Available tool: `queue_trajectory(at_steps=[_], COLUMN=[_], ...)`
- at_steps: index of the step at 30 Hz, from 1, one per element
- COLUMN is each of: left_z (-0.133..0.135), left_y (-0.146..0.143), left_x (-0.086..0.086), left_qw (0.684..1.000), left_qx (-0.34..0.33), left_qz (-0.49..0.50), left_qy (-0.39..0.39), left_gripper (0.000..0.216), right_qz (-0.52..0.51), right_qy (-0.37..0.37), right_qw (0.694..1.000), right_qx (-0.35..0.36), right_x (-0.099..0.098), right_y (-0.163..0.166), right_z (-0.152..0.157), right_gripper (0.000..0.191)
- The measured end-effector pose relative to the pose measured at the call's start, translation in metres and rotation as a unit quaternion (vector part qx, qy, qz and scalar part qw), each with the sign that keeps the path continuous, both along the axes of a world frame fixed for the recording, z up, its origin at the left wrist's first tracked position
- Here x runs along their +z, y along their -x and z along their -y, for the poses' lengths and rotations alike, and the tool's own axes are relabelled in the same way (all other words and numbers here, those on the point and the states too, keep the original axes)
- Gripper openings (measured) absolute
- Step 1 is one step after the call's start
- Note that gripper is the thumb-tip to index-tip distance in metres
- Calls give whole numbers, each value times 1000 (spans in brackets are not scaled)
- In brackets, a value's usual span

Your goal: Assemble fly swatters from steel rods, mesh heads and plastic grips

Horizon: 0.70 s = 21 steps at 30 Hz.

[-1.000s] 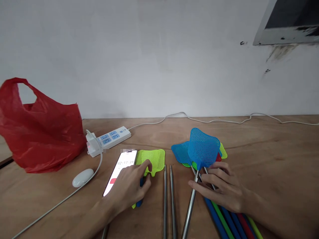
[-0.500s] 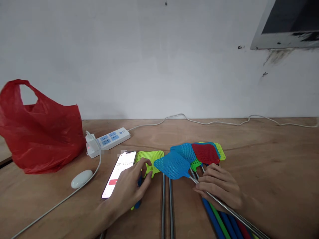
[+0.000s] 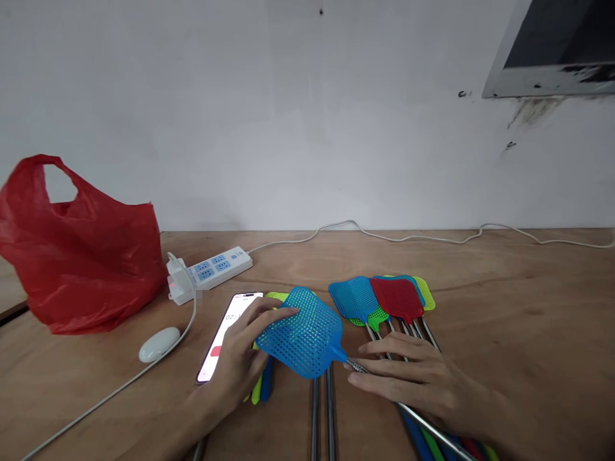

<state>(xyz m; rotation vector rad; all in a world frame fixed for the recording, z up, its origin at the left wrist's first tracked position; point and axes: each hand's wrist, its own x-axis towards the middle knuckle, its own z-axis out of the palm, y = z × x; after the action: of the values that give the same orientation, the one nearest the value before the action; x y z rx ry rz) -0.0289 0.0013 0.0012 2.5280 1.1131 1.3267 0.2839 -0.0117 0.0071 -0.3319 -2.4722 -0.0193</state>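
Note:
A blue fly swatter [image 3: 307, 336] with a perforated head and a silver metal rod is raised between my hands. My left hand [image 3: 243, 349] pinches the left edge of its head, the thumb underneath. My right hand [image 3: 418, 374] is closed around the rod just below the head's neck. Beneath the right hand lies a pile of fly swatters with blue, green, yellow and red heads, a red one [image 3: 396, 298] on top. Partly hidden behind the blue head is a yellow-green fly swatter [image 3: 276, 296]. Two metal rods [image 3: 314, 419] run toward me between my hands.
A lit phone [image 3: 218, 349] showing a timer lies beside my left hand. To the left are a white oval device [image 3: 158, 344] on a cable, a power strip [image 3: 221, 269] and a red plastic bag [image 3: 86, 256]. A thin cord [image 3: 398, 238] runs along the wall.
My left hand has taken hold of the blue fly swatter's head. The head has moved left and down, turning its perforated face more toward me, and my right hand has shifted slightly left.

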Motion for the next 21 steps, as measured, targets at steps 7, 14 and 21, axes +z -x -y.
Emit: queue_trajectory(at_steps=[7,14,21], left_z=[1,2,4], left_y=[0,0,-11], left_x=[3,-4,1], left_qw=[998,992,992], left_qx=[-14,-28,-121], left_qz=[26,-58,-2], left_qy=[-53,-110,25], left_gripper=[40,42,31], right_qz=[-195,-96,-33], right_qy=[448,797,784], right_qw=[872,596,619], right_qx=[7,-9,-18], right_x=[-4,8,11], right_y=[9,16,16], right_z=[8,8,12], right_gripper=[36,57,51])
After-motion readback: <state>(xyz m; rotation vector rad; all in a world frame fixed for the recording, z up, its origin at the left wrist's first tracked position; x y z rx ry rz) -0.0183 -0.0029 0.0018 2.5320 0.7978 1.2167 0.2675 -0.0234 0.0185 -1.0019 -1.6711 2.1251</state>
